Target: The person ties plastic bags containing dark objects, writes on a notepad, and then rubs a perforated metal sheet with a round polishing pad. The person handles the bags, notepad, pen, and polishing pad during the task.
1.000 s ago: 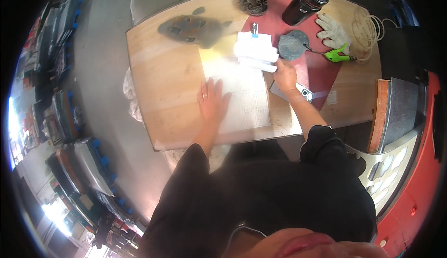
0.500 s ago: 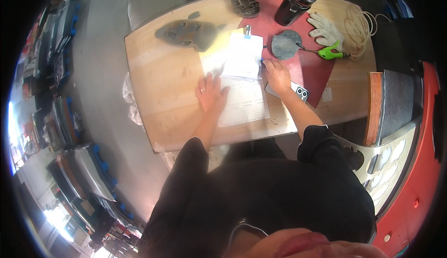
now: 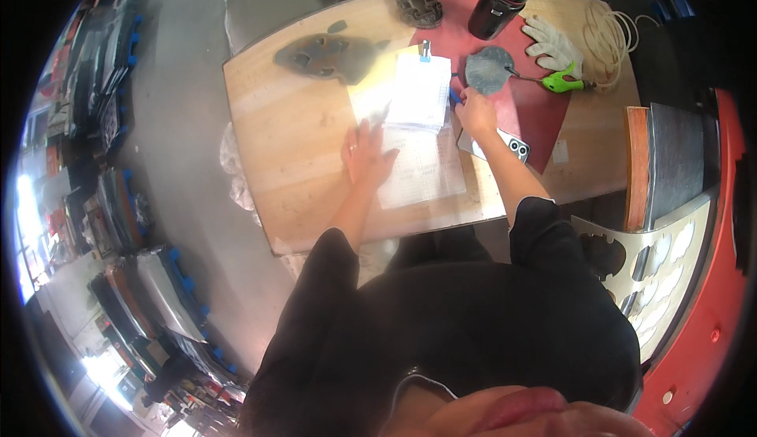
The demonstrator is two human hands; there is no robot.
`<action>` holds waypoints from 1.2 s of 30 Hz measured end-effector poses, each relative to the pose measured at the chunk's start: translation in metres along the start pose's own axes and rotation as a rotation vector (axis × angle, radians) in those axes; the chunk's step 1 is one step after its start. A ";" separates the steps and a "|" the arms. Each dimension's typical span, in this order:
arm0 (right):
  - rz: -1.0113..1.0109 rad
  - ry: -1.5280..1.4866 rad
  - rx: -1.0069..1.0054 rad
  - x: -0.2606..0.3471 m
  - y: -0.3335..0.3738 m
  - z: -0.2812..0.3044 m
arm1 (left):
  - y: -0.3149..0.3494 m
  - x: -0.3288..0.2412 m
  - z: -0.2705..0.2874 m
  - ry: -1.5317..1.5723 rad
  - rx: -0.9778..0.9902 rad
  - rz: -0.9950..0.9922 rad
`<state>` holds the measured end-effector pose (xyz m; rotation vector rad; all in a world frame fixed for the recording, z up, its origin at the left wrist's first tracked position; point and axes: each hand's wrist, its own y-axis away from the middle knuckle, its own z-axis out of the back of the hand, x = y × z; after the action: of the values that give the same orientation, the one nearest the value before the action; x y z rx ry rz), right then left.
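Note:
My left hand (image 3: 367, 155) lies flat with its fingers spread, at the left edge of a printed sheet (image 3: 423, 173) on the table. My right hand (image 3: 478, 113) is closed around a slim blue pen (image 3: 455, 95), whose tip end shows past the fingers beside the stack of white papers (image 3: 416, 94). A metal and blue clip (image 3: 426, 52) grips the top of that stack. Glare washes out much of the writing. Under my right wrist lies a phone (image 3: 516, 148), partly covered by the arm.
On the red sheet (image 3: 544, 133) are a round grey disc (image 3: 489, 70), a black tumbler (image 3: 501, 5) and a white glove (image 3: 553, 46). A green air gun (image 3: 563, 80) trails a coiled hose (image 3: 611, 50). Dark flat metal pieces (image 3: 323, 56) lie at the far left of the table (image 3: 276, 161).
My right hand has lifted slightly and drawn its fingers in around the blue pen, which now shows more. My left hand stays flat on the paper. The whole view has shifted a little.

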<state>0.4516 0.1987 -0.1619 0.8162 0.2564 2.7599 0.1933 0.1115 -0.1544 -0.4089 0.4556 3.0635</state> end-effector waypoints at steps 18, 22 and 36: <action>0.262 -0.070 -0.138 -0.021 0.115 0.060 | 0.038 0.028 0.026 0.207 -0.120 -0.041; 0.094 0.014 -0.024 -0.077 0.226 0.073 | 0.105 0.056 0.011 0.182 -0.187 -0.245; -0.620 -0.091 0.162 -0.193 0.462 0.097 | 0.301 0.195 -0.018 0.242 0.551 0.251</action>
<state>0.5750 -0.2876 -0.0701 0.7399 0.6062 2.1373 -0.0069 -0.1863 -0.1357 -0.7375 1.4080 2.9274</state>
